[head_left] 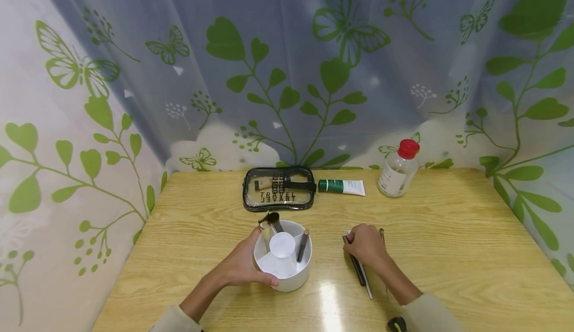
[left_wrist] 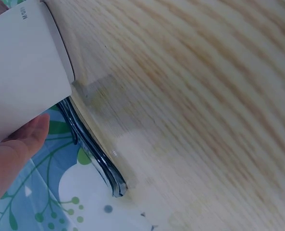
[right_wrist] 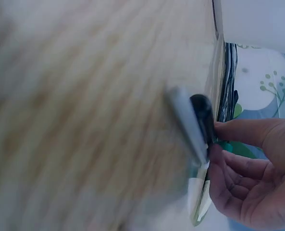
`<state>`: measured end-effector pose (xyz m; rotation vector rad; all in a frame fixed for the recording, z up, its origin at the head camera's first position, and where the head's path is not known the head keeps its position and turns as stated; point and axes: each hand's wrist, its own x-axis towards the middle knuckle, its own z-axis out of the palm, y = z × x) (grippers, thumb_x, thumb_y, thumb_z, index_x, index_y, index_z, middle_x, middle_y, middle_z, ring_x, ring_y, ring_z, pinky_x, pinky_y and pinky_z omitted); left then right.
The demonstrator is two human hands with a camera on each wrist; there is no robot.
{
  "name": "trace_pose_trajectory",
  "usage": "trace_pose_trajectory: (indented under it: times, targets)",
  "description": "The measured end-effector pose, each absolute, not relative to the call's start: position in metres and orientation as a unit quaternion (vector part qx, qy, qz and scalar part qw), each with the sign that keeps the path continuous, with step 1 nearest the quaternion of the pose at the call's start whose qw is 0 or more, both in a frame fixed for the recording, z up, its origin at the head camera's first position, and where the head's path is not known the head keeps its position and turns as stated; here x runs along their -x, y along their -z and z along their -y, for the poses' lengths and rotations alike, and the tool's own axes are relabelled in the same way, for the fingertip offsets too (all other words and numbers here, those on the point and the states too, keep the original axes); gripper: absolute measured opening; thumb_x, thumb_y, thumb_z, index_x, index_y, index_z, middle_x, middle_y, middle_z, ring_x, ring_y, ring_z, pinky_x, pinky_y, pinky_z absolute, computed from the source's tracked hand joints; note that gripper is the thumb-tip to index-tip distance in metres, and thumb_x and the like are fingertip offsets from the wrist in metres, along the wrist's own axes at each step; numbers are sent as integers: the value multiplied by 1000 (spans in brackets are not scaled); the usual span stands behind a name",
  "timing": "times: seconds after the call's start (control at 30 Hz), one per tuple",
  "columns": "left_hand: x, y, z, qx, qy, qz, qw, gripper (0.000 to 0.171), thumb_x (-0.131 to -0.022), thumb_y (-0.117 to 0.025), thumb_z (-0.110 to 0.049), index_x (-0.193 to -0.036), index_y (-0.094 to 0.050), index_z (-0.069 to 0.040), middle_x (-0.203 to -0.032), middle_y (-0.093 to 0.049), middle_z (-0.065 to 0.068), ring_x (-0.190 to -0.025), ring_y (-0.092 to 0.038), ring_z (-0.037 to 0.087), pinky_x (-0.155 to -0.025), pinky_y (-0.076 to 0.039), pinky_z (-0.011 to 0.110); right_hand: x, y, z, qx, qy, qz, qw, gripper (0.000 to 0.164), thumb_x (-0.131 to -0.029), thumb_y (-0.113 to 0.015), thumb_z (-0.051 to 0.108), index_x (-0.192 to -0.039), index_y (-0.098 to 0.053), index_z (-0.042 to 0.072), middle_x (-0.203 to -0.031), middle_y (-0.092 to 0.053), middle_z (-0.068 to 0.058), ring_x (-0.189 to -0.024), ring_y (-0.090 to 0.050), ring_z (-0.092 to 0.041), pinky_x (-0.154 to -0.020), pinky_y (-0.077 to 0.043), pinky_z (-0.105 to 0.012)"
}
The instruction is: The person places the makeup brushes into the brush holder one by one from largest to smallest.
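My left hand (head_left: 242, 264) grips the side of a white round makeup organizer (head_left: 291, 283), thumb at the front rim. Its divided compartments hold a dark makeup brush (head_left: 275, 221), a pale tube (head_left: 265, 232) and a brown tube (head_left: 302, 246). To the right, my right hand (head_left: 367, 245) has thumb and finger pinched at the far end of a black pen-shaped stick (head_left: 360, 273). A slim silvery stick (head_left: 368, 288) runs close alongside it, also seen in the right wrist view. Partly behind the wrist lies a thin brush (head_left: 382, 234).
Behind the organizer is a clear black-edged travel pouch (head_left: 279, 200) with items inside. A green and white tube (head_left: 342, 187) and a red-capped bottle (head_left: 396, 172) stand or lie right of it. A small black and yellow object (head_left: 396, 324) sits at the near edge.
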<state>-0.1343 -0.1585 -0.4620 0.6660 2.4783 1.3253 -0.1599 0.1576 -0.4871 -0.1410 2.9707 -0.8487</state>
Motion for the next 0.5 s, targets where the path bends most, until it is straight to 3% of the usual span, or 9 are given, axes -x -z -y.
trace_pose_trajectory:
  times: [0.1, 0.27, 0.5]
  targets:
    - [134, 462, 159, -228, -454, -852, 130, 111, -56, -90, -41, -146, -26, -24, -129, -54, -3, -114, -54, 14, -98, -44, 36, 160, 486, -154, 45, 261, -964, 34, 47, -79, -68, 7, -43, -40, 18, -40, -30, 9, -41, -28, -7, -42, -22, -19]
    - [134, 462, 159, -230, -452, -852, 133, 111, -58, -90, -39, -146, -25, -22, -130, -54, 0, -114, -54, 16, -97, -45, 36, 159, 485, -154, 38, 269, -962, 30, 44, -78, -68, 8, -42, -45, 16, -39, -32, 9, -40, -29, -7, -42, -22, -20]
    - [135, 462, 159, -228, -456, -850, 133, 113, -56, -90, -41, -147, -24, -27, -132, -53, -3, -116, -53, 15, -99, -43, 38, 159, 485, -162, 26, 337, -941, 21, 16, -75, -72, 9, -60, -65, 7, -56, -59, 2, -47, -47, -8, -46, -39, -22]
